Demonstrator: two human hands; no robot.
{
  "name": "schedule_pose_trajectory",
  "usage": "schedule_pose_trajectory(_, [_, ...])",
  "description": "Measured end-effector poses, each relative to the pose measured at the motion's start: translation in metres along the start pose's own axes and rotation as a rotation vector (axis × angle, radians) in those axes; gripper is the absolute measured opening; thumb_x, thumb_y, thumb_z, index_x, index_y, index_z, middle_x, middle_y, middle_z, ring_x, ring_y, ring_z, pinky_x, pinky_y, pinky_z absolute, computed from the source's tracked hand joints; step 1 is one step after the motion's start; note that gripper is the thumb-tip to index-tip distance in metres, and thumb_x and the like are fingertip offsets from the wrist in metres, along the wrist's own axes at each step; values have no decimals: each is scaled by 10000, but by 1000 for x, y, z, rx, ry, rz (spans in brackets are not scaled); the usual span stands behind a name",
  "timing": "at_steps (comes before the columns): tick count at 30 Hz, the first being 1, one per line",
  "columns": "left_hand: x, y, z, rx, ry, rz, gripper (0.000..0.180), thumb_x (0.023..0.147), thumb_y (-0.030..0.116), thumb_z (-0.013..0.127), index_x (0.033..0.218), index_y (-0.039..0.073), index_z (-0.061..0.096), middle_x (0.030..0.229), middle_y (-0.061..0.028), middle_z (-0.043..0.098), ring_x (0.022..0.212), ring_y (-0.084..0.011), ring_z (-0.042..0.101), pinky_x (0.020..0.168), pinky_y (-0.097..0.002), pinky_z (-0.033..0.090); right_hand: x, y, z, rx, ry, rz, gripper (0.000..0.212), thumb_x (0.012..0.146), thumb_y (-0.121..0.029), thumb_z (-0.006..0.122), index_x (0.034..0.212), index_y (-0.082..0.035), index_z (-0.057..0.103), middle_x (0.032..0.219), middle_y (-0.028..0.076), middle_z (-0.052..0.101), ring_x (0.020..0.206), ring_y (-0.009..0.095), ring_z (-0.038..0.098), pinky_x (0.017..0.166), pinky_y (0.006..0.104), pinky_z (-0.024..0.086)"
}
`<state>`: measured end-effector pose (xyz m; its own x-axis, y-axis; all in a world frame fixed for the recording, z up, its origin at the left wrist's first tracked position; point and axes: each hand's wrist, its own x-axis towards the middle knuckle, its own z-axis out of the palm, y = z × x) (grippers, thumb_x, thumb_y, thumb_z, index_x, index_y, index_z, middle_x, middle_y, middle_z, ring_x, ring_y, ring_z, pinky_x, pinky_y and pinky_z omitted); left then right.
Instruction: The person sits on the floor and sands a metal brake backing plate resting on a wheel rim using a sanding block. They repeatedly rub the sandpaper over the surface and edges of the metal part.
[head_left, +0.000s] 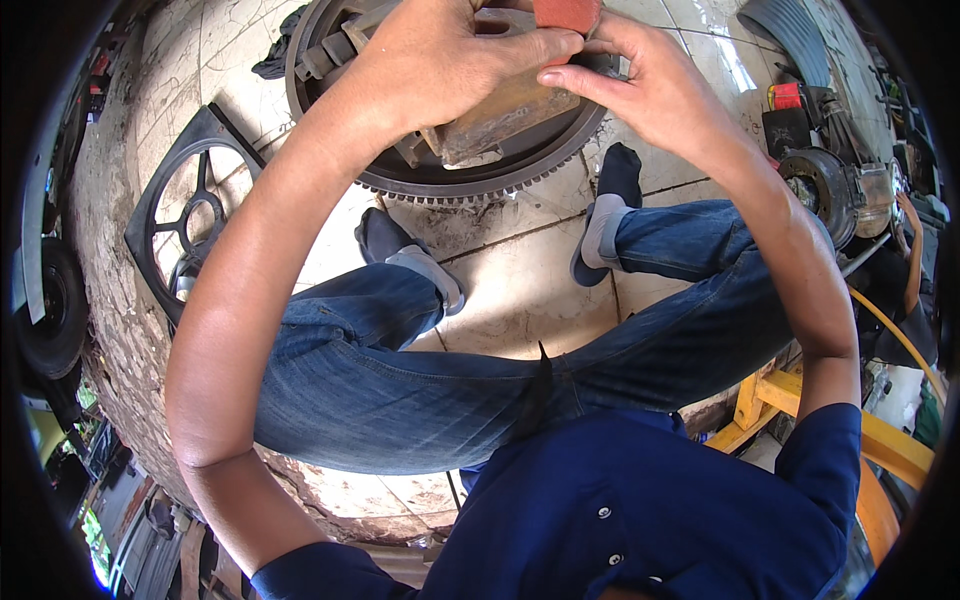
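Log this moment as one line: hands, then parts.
left hand: thumb on orange-red piece | right hand: fingers at its edge | near hands: rusty metal block, toothed wheel | left: black frame

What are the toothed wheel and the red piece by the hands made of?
Toothed wheel: probably steel or cast iron, dark and dull, its edge crisply cut. Red piece: perhaps sandpaper, given its matte, rough-looking face, though foam is possible.

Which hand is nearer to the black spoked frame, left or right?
Left. The left hand is right of the black spoked frame and higher in the picture, over the toothed wheel; the right hand is farther right.
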<state>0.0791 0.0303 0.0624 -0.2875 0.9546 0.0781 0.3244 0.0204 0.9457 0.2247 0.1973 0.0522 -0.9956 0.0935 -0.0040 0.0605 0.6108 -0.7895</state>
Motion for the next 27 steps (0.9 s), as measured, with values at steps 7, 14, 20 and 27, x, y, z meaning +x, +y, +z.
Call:
schedule_pose_trajectory(7, [4,-8,-2,26,-69,47,294,944,188,711,1172,13,652,1097,-93,670,1031,-177,640,960,-331,495,4,9,-7,52,-88,-54,315,927,-159,721,1167,32,648,1125,174,662,1089,240,625,924,348,493])
schedule_pose_trajectory(14, [1,3,-1,-60,-33,-97,264,956,180,692,1159,15,657,1082,-89,675,1040,-174,645,949,-327,510,-1,-17,-1,130,-16,64,298,926,-143,719,1152,36,647,1101,174,666,1028,234,649,891,352,510])
schedule_pose_trajectory(20, [6,-9,-1,-10,-75,61,284,958,193,695,1154,-8,651,1064,-99,697,996,-165,657,916,-308,523,6,14,-6,-58,-58,-184,321,930,-160,715,1167,38,628,1127,182,658,1042,235,650,896,365,513])
schedule_pose_trajectory(27, [0,3,-1,-43,-24,-116,294,958,208,704,1153,-4,645,1023,-86,707,945,-153,662,864,-296,531,-1,-18,-1,149,-33,73,359,927,-162,715,1200,46,608,1179,178,648,1061,268,648,918,353,511])
